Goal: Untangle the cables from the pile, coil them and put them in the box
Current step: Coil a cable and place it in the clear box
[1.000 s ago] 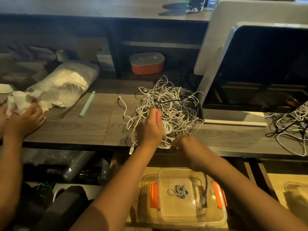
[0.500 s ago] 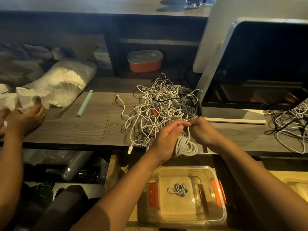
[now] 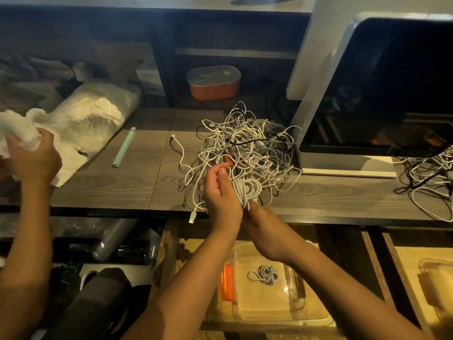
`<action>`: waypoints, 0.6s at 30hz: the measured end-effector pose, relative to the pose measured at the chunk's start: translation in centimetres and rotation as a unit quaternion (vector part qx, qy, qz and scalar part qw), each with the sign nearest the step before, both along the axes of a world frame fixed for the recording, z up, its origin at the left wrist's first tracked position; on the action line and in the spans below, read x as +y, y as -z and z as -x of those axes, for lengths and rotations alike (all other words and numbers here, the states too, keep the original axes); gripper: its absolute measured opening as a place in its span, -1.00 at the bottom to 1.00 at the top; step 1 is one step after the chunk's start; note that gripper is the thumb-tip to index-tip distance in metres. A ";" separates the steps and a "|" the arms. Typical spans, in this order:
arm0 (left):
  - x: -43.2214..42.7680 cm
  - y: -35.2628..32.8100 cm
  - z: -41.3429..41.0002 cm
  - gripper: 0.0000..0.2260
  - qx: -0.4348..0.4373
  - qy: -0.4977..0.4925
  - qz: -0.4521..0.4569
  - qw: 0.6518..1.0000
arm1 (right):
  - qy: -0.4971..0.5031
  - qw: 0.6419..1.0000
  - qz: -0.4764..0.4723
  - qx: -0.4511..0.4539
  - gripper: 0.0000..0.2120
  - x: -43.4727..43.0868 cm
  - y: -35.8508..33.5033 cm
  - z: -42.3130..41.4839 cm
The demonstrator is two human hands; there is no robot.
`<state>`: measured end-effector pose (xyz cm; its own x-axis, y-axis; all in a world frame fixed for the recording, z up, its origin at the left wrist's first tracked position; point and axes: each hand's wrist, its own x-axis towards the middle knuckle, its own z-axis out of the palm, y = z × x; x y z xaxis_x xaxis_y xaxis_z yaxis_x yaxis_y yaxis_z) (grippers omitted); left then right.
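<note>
A tangled pile of white cables (image 3: 247,143) lies on the wooden counter (image 3: 117,190) beside a monitor. In front of the pile, at the counter's front edge, my left hand (image 3: 220,195) holds a coiled white cable (image 3: 247,190) against its palm, fingers pointing up. My right hand (image 3: 264,229) grips the bottom of the same coil from below; its fingertips are hidden. Below the counter stands a clear plastic box (image 3: 282,320) with orange clips, and one small coiled cable (image 3: 264,276) lies inside it.
A monitor (image 3: 382,94) stands right of the pile, with a second cable tangle (image 3: 431,177) beyond it. Another person's hand (image 3: 34,158) holds white cloth at the left, near a plastic-wrapped bundle (image 3: 98,116). A pale green stick (image 3: 123,147) lies on the counter. An orange container (image 3: 213,82) sits behind.
Both hands lifted a white coil out of the pile's front. The coil hung below my fingers half a second ago; now it stands against my left palm, my right hand under it.
</note>
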<state>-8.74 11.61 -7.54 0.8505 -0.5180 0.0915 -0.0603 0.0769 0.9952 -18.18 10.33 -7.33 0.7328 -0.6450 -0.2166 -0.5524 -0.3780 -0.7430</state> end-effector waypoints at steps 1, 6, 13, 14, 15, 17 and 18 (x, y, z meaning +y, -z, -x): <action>-0.1 0.2 -0.1 -0.83 0.015 0.003 0.003 1.000 | -0.003 1.000 0.006 -0.003 -0.80 0.1 -0.3 0.0; -0.2 0.6 -0.9 -0.83 0.063 -0.043 0.013 0.997 | -0.025 0.998 0.050 0.039 -0.85 1.2 -1.7 1.0; 0.3 -0.6 -0.8 -0.90 -0.021 -0.055 0.037 0.998 | 0.042 0.991 -0.048 -0.121 -0.81 0.7 -4.0 2.5; 0.3 -0.6 -0.9 -0.89 -0.026 -0.054 0.038 0.997 | 0.029 0.987 -0.082 -0.133 -0.77 0.4 -4.4 2.7; 0.2 -0.5 -1.0 -0.89 -0.025 -0.056 0.040 0.997 | 0.006 0.982 -0.120 -0.144 -0.70 0.3 -4.7 3.0; 0.0 -0.3 -1.1 -0.89 -0.017 -0.064 0.044 0.997 | -0.042 0.972 -0.171 -0.155 -0.59 0.1 -5.1 3.2; -0.1 -0.3 -1.1 -0.89 -0.016 -0.067 0.045 0.997 | -0.049 0.974 -0.160 -0.156 -0.61 0.1 -5.1 3.1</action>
